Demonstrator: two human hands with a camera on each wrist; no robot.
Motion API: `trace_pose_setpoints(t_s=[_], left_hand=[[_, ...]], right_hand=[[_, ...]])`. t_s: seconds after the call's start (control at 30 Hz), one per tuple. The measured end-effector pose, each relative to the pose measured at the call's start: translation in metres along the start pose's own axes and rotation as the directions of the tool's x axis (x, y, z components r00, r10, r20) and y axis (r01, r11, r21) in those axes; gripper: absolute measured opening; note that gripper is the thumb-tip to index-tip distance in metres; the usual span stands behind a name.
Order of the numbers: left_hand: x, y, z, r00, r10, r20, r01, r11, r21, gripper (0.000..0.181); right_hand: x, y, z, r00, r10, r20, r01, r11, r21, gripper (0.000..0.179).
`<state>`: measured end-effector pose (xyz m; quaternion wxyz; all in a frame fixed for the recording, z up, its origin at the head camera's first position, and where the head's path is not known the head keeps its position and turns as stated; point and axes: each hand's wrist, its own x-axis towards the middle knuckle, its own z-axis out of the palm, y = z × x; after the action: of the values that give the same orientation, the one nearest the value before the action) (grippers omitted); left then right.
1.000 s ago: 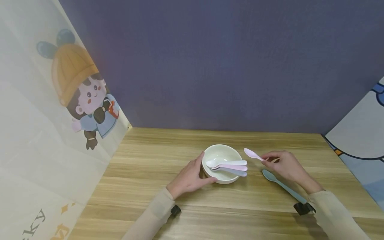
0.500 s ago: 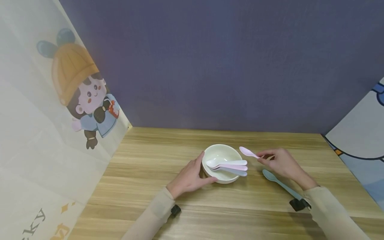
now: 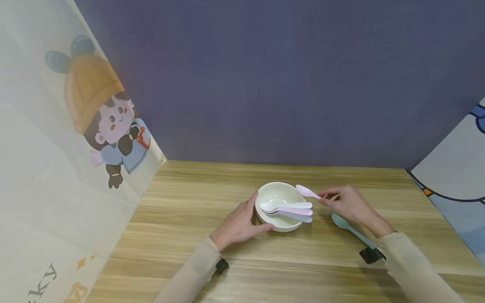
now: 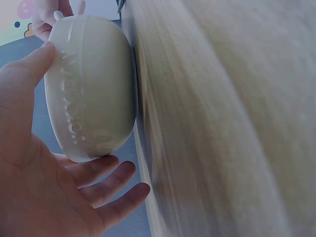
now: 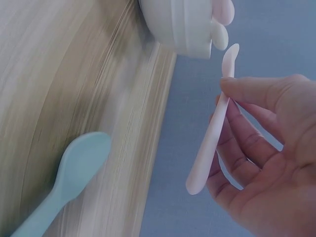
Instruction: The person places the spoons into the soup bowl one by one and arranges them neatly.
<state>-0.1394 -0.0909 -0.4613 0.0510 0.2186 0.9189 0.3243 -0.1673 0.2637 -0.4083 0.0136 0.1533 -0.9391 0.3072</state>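
A cream bowl (image 3: 279, 191) stands on the wooden table. Inside it lean a white spoon (image 3: 299, 205), a pink spoon (image 3: 302, 212) and a greyish-purple spoon (image 3: 297, 216), handles sticking out over the right rim. My left hand (image 3: 238, 223) holds the bowl's left side between thumb and fingers; the left wrist view has the thumb at the rim and fingertips against the wall (image 4: 94, 94). Thumb and fingers of my right hand (image 3: 352, 205) pinch another pink spoon (image 3: 306, 192) above the table, its tip overlapping the bowl's right rim. The right wrist view shows its handle (image 5: 205, 153) hanging free.
A teal spoon (image 3: 341, 222) lies on the table (image 3: 204, 189) below my right hand, its handle end hidden by the right wrist's black camera (image 3: 370, 255). A dark blue panel (image 3: 280, 84) rises behind the table, with a cartoon-printed wall (image 3: 41, 168) on the left.
My right hand has carried the pinched pink spoon leftward, bringing its tip from right of the bowl to the bowl's right rim. The left hand and bowl have stayed put.
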Motion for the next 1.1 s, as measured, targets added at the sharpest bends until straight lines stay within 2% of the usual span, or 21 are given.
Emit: trace_pose_setpoints(t_s=[0.7,1.1], left_hand=[[-0.002,0.000,0.002,1.000,-0.001,0.002,0.001,1.000,-0.001,0.118],[-0.001,0.000,0.000,1.000,0.003,-0.002,-0.003,1.000,0.002,0.118]], right_hand=[[0.009,-0.010,0.010,0.999,-0.017,0.031,0.016,1.000,0.012,0.015],[0.020,-0.022,0.014,0.998,-0.058,0.036,0.058,0.998,0.003,0.014]])
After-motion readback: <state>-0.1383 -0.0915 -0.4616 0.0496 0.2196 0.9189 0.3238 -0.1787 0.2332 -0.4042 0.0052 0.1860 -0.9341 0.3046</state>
